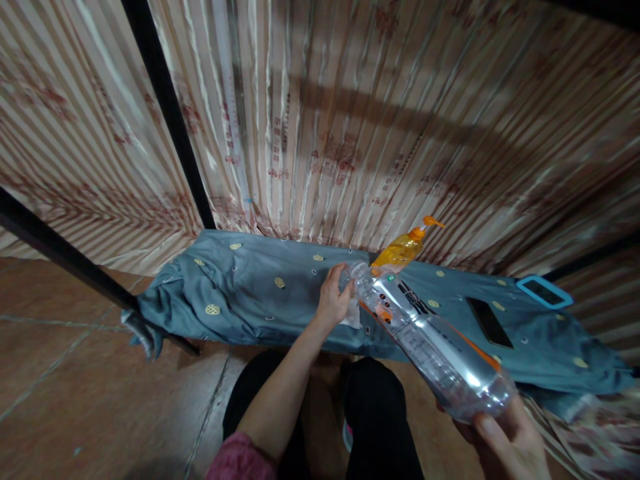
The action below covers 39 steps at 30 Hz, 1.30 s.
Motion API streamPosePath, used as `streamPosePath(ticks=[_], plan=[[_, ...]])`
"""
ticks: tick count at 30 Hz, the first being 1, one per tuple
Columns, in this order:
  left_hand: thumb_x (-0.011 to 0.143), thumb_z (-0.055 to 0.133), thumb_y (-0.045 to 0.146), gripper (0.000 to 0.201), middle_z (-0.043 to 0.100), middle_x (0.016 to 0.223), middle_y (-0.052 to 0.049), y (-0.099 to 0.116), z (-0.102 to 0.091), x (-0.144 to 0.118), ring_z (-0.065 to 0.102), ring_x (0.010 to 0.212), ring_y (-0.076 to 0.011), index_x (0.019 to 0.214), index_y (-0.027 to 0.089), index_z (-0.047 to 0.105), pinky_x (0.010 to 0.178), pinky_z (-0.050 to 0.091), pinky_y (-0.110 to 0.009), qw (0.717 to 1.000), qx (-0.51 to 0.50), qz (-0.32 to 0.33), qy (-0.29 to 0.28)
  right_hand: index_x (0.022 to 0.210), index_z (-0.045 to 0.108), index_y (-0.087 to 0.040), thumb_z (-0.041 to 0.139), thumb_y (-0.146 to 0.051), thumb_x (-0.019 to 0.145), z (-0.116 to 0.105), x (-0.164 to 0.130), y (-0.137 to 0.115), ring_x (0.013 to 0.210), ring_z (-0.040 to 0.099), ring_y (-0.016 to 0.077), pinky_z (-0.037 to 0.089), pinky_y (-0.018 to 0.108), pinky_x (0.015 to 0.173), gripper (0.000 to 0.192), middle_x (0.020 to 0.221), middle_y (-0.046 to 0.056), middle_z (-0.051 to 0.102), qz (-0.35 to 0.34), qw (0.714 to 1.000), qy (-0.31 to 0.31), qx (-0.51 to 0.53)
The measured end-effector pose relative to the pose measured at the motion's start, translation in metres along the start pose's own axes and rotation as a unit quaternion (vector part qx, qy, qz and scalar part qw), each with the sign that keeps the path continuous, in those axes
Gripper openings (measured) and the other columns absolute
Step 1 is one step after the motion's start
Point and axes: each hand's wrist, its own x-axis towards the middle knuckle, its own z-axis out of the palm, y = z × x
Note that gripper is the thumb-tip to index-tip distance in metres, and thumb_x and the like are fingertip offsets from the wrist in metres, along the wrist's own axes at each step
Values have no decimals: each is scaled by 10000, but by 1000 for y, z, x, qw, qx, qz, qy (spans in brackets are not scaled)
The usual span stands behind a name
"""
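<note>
A large clear plastic bottle [440, 347] with a silver and orange label is held aslant, its base toward me on the right. My right hand [505, 433] grips it round the base. At the other end, my left hand [333, 297] has its fingers closed at the bottle's neck, partly hiding it. Just behind the neck stands an orange-yellow pump bottle [400, 250], its lower part covered by the clear bottle. Something small and white [353, 315] shows below my left hand; I cannot tell what it is.
Both bottles are over a low bench covered with a grey-blue pineapple-print cloth [260, 293]. A dark phone [489, 321] and a blue-framed device [544, 292] lie to the right. Dark metal poles [170, 107] rise at the left before a patterned curtain [330, 133].
</note>
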Motion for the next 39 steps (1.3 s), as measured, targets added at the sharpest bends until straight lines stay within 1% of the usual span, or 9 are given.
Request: streamPosePath(ticks=[4, 9, 13, 18, 24, 29, 33, 36, 39], plan=[[934, 686, 235, 375, 735, 1378, -155, 0, 0, 0, 693, 1322, -311, 1307, 201, 676, 1216, 531, -516, 1000, -1, 0, 0, 1526, 590, -222, 854, -605, 801, -3, 1, 2, 1332, 679, 384, 642, 331, 848, 861, 1455, 134, 707, -2, 1000, -6, -10], [921, 696, 220, 379, 738, 1368, -147, 0, 1, 0, 692, 1321, -314, 1299, 209, 680, 1213, 535, -524, 1000, -5, 4, 0, 1501, 608, -241, 860, -569, 810, -4, 3, 4, 1438, 605, 384, 573, 382, 1065, 805, 1494, 117, 692, -11, 1000, -9, 2], [917, 708, 223, 376, 741, 1367, -128, 1, 1, 0, 690, 1318, -303, 1292, 223, 687, 1216, 531, -507, 1000, -9, -4, 5, 1511, 608, -236, 836, -575, 833, -4, 3, 3, 1438, 605, 404, 579, 417, 1069, 792, 1478, 124, 697, -15, 1000, -20, -5], [927, 698, 229, 367, 738, 1371, -139, 2, 0, 0, 688, 1322, -308, 1293, 213, 686, 1217, 528, -510, 1000, -7, -6, 1, 1526, 605, -255, 855, -574, 815, -2, 1, 0, 1488, 557, 402, 474, 447, 1198, 819, 1491, 105, 692, -9, 1000, -26, 5], [912, 713, 209, 383, 729, 1380, -156, 3, 0, 1, 687, 1330, -320, 1294, 197, 689, 1220, 525, -519, 1000, -9, -15, 4, 1468, 653, -257, 858, -570, 814, -2, 2, 2, 1456, 595, 378, 514, 408, 1154, 754, 1468, 106, 707, -16, 999, -24, 12], [917, 705, 213, 380, 731, 1383, -156, 2, 0, 1, 690, 1328, -315, 1296, 198, 685, 1222, 527, -513, 1000, -5, -14, 2, 1396, 709, -278, 864, -566, 792, 5, -2, -7, 1458, 592, 384, 510, 414, 1160, 687, 1440, 99, 725, -19, 1000, -14, 6], [912, 703, 208, 388, 734, 1384, -159, 1, 0, 1, 690, 1329, -318, 1299, 193, 683, 1221, 526, -516, 1000, -5, -7, 2, 1428, 682, -239, 853, -596, 808, 7, -5, -10, 1483, 565, 391, 482, 409, 1187, 736, 1478, 114, 697, -20, 1000, -13, -1], [914, 701, 212, 387, 739, 1382, -150, 0, 0, 1, 691, 1328, -314, 1300, 198, 683, 1220, 525, -518, 1000, -3, -4, 1, 1470, 646, -231, 857, -595, 805, 5, -3, -7, 1452, 591, 389, 532, 393, 1127, 787, 1446, 115, 713, -16, 1000, -17, -3], [917, 699, 216, 387, 742, 1381, -146, 0, 0, 1, 694, 1326, -309, 1303, 200, 682, 1222, 524, -516, 1000, 0, -4, -2, 1479, 635, -251, 897, -578, 762, 1, -1, -3, 1426, 613, 364, 561, 322, 1053, 830, 1458, 95, 712, -4, 1000, -9, 5]])
